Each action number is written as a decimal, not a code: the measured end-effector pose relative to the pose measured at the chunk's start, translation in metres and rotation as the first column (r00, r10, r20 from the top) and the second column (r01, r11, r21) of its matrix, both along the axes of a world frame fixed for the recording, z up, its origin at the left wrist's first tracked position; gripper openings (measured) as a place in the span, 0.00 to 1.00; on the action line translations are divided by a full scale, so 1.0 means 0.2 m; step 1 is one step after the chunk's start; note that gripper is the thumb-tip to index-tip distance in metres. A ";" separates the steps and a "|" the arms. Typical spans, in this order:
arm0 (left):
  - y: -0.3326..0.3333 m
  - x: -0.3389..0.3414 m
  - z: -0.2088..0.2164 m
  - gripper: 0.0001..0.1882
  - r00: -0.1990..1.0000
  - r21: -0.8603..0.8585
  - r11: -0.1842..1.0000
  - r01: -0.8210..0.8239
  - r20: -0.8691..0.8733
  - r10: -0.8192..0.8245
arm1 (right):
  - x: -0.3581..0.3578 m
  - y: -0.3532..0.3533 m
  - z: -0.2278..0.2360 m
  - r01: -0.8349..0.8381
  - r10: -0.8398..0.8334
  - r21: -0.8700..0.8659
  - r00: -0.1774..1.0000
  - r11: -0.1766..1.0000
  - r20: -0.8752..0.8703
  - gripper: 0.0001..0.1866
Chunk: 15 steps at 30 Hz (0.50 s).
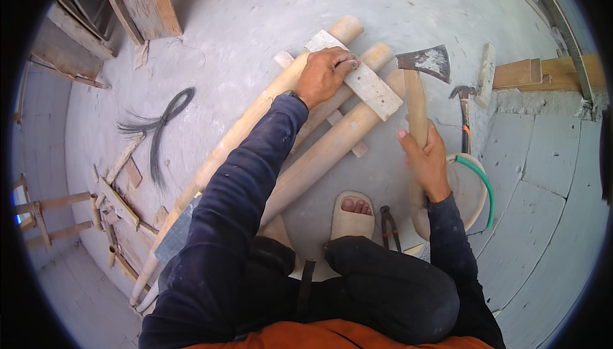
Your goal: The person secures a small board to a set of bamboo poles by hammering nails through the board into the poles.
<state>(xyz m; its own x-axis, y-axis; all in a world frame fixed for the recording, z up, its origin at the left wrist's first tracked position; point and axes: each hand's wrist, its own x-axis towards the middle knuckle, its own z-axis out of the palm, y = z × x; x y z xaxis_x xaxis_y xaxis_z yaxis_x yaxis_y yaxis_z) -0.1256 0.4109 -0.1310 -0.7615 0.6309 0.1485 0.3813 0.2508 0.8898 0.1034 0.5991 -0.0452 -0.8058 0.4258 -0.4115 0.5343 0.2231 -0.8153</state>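
In my right hand (428, 160) is a hatchet (416, 103), gripped by its wooden handle, with the worn steel head up and its edge to the right. My left hand (324, 75) rests on a short pale board (377, 92), its fingertips pinched together. Whatever sits between those fingertips is too small to make out. The board lies across several round wooden poles (325, 148) near their far ends. Under the poles, another narrow strip of wood (359, 149) sticks out.
A claw hammer (464, 100) lies right of the hatchet. Pincers (389, 227) lie beside my sandalled foot (352, 218), near a pale bucket (476, 212) with a green strip on its rim. At left are a wire bundle (158, 124) and scrap wood (118, 202).
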 end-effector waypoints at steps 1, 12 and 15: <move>0.00 0.00 -0.01 0.13 0.999 -0.024 1.000 0.000 -0.049 -0.001 | 0.00 0.00 0.01 -0.036 0.035 0.046 0.999 0.998 0.025 0.25; 0.01 0.01 -0.05 0.12 0.967 -0.120 0.992 -0.038 -0.253 0.006 | -0.10 -0.10 0.10 -0.205 0.239 0.349 0.970 0.914 -0.055 0.32; -0.01 0.02 -0.04 0.12 0.976 -0.172 0.984 -0.037 -0.217 -0.001 | -0.13 -0.15 0.12 -0.099 0.173 0.351 0.967 0.931 -0.185 0.32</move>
<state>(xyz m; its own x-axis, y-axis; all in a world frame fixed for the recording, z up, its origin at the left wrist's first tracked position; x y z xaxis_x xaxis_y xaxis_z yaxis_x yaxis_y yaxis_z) -0.1219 0.4096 -0.1395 -0.7353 0.6479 0.1989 0.5527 0.4033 0.7293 0.0770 0.5689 -0.0220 -0.9177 0.3894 -0.0792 0.3047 0.5617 -0.7692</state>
